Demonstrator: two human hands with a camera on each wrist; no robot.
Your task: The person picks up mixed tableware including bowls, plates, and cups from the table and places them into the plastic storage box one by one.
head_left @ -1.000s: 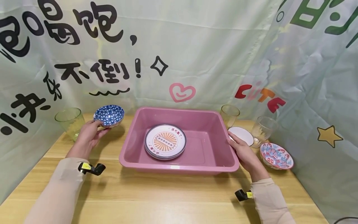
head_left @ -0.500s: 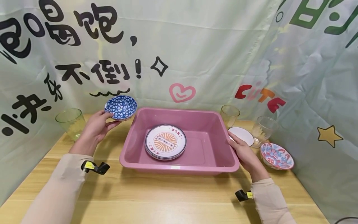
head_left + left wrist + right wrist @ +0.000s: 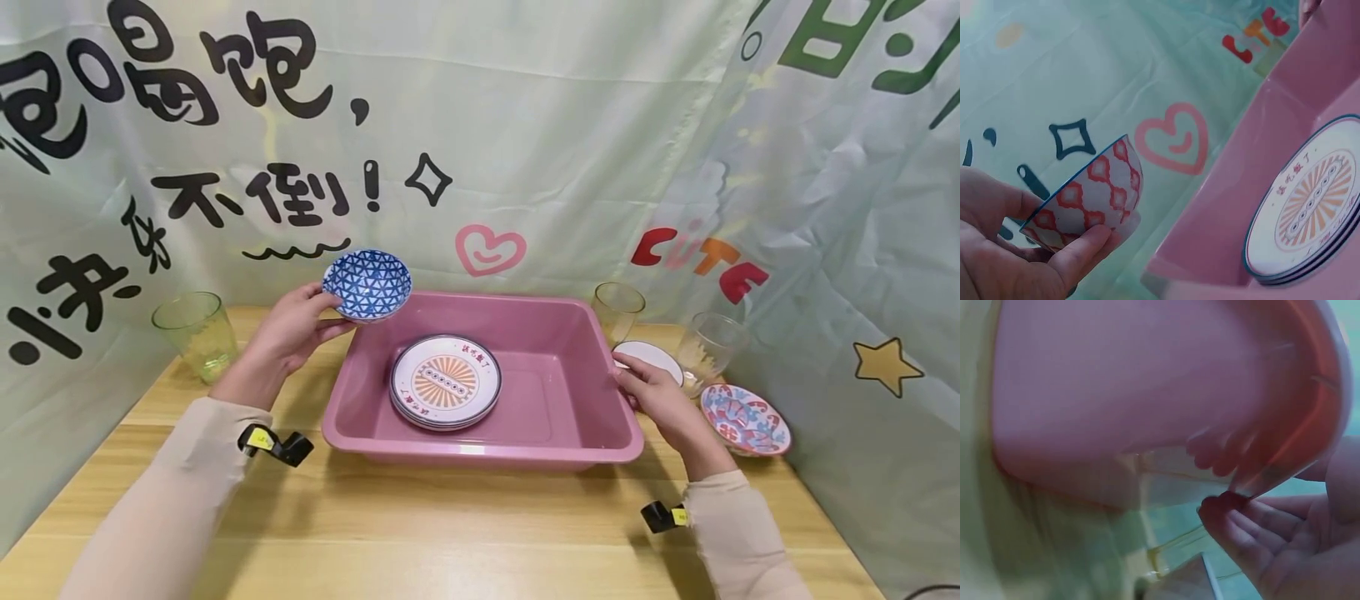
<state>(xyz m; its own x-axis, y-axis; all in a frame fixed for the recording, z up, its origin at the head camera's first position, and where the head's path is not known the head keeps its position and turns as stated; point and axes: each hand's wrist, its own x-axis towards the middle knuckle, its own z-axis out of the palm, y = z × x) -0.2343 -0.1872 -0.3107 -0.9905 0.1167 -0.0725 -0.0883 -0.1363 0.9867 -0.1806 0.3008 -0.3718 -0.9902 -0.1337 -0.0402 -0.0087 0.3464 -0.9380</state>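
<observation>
At the back left corner of the pink tub — blue-patterned bowl, held up in the left hand.
Left grip is partway closed, thumb at the bowl's rim, fingers beneath; bowl is tilted, off the table, apart from the tub in the left wrist view. Right hand is on the tub's right rim — right wrist view is blurry, but fingers look hooked under the rim, thumb over. Stack of plates lies in the tub's left half. Green glass stands left; clear glass, white plate, floral bowl right.
</observation>
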